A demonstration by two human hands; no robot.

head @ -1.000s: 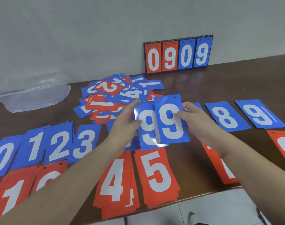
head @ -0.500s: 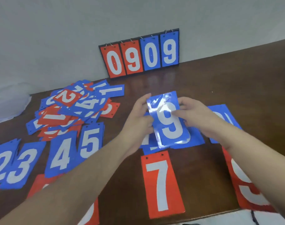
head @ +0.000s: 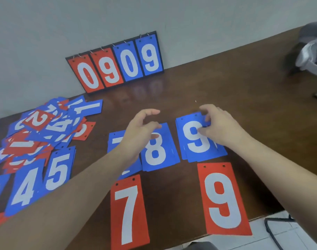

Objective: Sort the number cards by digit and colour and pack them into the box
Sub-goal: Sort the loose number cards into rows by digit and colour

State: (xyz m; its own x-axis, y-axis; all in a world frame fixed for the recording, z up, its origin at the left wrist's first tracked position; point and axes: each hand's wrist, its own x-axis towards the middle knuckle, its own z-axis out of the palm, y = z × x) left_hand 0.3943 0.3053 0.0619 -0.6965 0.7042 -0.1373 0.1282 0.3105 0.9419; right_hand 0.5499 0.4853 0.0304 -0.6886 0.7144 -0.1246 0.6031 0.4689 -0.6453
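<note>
A blue 9 stack (head: 195, 141) lies on the brown table (head: 226, 87). My right hand (head: 220, 127) is on its upper right corner, thumb on the card face and fingers curled over the edge. My left hand (head: 139, 130) hovers with loosely curled fingers above the blue 8 stack (head: 156, 152) and the blue 7 (head: 116, 141), holding nothing. In front lie a red 7 (head: 129, 212) and a red 9 (head: 222, 199). Blue 5 (head: 58, 170) and blue 4 (head: 26, 188) lie to the left. An unsorted heap of cards (head: 46, 127) sits at the far left.
A flip scoreboard (head: 118, 65) reading 0909 leans against the wall at the back. At the far right edge is a grey container with crumpled plastic (head: 314, 56). A dark cable (head: 273, 230) lies on the floor beyond the table's front edge.
The blue 9 cards held up in both hands now lie on the table's blue 9 stack. My left hand has let go and lifted away. The view swung to the right.
</note>
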